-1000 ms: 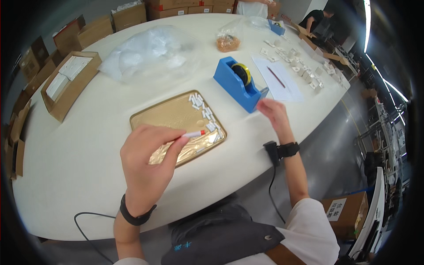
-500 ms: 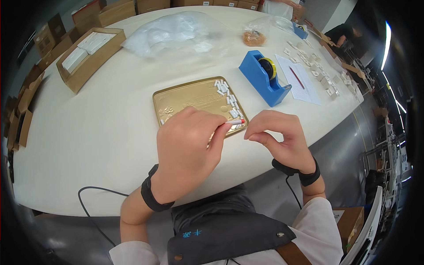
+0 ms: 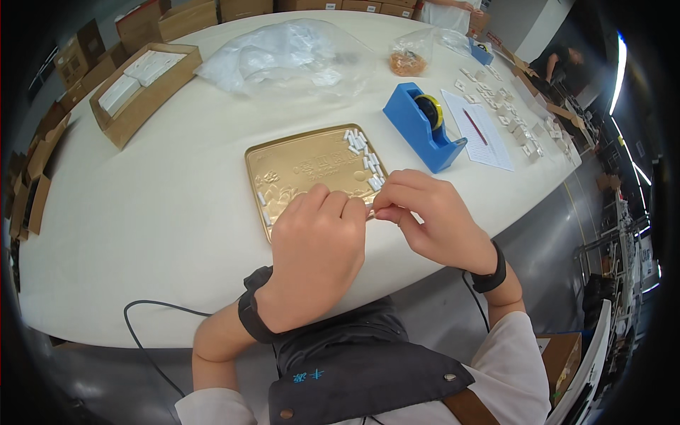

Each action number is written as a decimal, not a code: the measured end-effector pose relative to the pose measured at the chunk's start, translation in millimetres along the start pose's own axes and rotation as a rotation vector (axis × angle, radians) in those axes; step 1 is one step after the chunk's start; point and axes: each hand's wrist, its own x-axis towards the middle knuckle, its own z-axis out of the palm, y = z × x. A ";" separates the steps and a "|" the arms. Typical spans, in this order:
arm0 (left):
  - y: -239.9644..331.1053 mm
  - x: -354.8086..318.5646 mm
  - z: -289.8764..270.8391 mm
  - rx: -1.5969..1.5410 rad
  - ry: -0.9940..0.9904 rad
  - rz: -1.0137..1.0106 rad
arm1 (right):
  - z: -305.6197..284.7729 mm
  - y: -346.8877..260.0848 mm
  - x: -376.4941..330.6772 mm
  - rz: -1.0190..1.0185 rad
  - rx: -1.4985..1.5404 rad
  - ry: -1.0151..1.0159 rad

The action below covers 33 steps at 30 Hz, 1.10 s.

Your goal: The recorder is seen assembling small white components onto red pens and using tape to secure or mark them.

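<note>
My left hand (image 3: 315, 251) and my right hand (image 3: 425, 216) meet over the near edge of a shallow gold metal tray (image 3: 297, 170). Both hands pinch the same small white piece (image 3: 370, 210) between their fingertips; most of it is hidden by my fingers. Several small white pieces (image 3: 365, 152) lie in a row along the tray's right side, and a few more near its left edge. A blue tape dispenser (image 3: 421, 127) with a yellow roll stands just right of the tray.
A clear plastic bag (image 3: 290, 53) lies at the back, next to a small bag of orange bits (image 3: 409, 60). An open cardboard box (image 3: 138, 88) sits far left. A paper sheet with a red pen (image 3: 482, 131) and several small packets lie right. A black cable (image 3: 152, 312) hangs off the table's front edge.
My right hand came back from the tape dispenser to meet my left hand at the tray's near edge. Both now grip the small piece that the left hand held alone.
</note>
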 end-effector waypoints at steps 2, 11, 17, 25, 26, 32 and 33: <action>-0.3 -1.0 1.6 0.029 -0.014 0.012 | 3.9 -0.8 0.0 0.043 0.011 0.017; -5.9 -2.0 4.3 -0.007 -0.090 -0.018 | 17.6 1.6 0.1 0.133 0.109 0.068; -5.8 0.0 7.8 0.023 -0.061 -0.039 | 19.0 3.5 -0.5 0.157 0.126 0.079; -4.5 0.8 11.2 0.043 0.068 0.001 | 19.7 0.7 0.7 0.168 0.096 0.120; -4.0 0.3 13.0 0.070 0.091 0.020 | 20.0 0.4 0.5 0.178 0.098 0.142; -1.3 0.2 13.3 0.193 0.146 0.065 | 16.4 -6.3 0.3 0.283 0.084 0.195; -1.7 0.3 13.6 0.208 0.164 0.066 | 15.0 -6.6 0.2 0.299 0.065 0.191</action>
